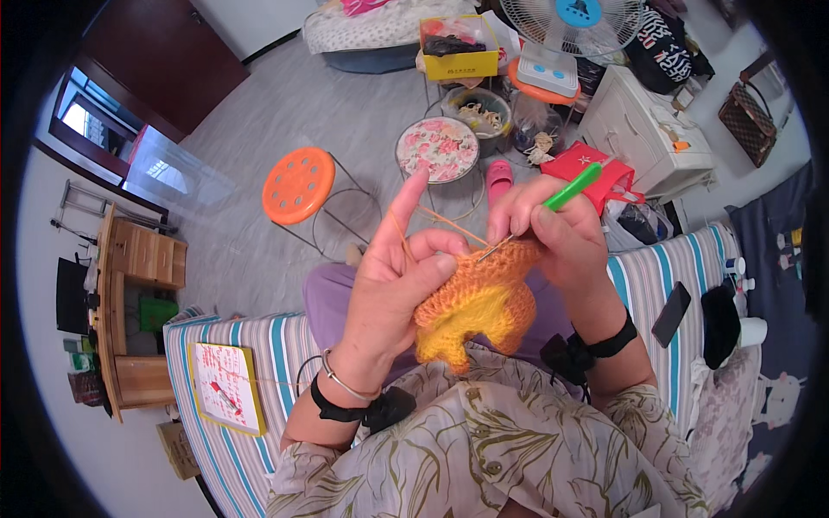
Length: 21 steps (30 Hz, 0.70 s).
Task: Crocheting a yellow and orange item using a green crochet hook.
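Note:
An orange and yellow crocheted piece (476,304) hangs between my hands above my lap. My left hand (405,269) pinches its left upper edge between thumb and fingers, while the index finger points up with orange yarn (453,225) running over it. In my right hand (558,223) is a crochet hook with a green handle (573,186). Its metal shaft crosses the upper edge of the piece, and the yarn runs to that spot. The right fingers also touch the edge there. Whether the hook's tip sits inside a stitch I cannot tell.
On the striped bedding lie a yellow-edged pad with handwriting (227,388) and a pen at left, and a phone (671,314) at right. Ahead stand an orange stool (298,186), a floral stool (438,149), a fan (573,22) and a white cabinet (647,129).

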Motion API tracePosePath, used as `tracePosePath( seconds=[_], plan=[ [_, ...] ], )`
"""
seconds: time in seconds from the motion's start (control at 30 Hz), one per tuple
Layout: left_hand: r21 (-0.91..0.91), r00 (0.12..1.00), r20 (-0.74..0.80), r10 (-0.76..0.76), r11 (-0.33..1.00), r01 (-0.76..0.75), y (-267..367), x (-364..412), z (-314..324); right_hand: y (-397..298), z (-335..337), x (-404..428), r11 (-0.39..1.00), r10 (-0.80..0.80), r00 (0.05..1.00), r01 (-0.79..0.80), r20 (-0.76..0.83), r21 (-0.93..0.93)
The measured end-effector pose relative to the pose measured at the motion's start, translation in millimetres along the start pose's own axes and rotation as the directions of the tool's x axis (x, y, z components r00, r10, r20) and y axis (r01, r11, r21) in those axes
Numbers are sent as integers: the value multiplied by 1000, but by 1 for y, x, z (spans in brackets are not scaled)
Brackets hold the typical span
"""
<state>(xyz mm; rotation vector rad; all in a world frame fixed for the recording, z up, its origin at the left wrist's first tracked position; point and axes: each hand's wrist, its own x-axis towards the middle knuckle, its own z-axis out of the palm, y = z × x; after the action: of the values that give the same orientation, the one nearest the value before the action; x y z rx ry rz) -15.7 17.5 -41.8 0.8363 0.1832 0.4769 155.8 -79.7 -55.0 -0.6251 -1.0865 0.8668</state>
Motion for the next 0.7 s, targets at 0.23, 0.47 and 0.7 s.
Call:
tracePosePath(
  seconds=[0.23,0.47,0.7],
  plan=[
    [18,995,-69,78,997,-77,-3,-3,1,0,7,-4,705,-317,927,372,201,-604],
    [-133,994,-83,64,988,-75,-24,-6,10,19,19,-6,407,-526,829,440,188,-801],
    [271,972,-80,223,943,-194,-18,-4,-2,24,21,-9,444,-517,853,338,71,-830]
  ],
)
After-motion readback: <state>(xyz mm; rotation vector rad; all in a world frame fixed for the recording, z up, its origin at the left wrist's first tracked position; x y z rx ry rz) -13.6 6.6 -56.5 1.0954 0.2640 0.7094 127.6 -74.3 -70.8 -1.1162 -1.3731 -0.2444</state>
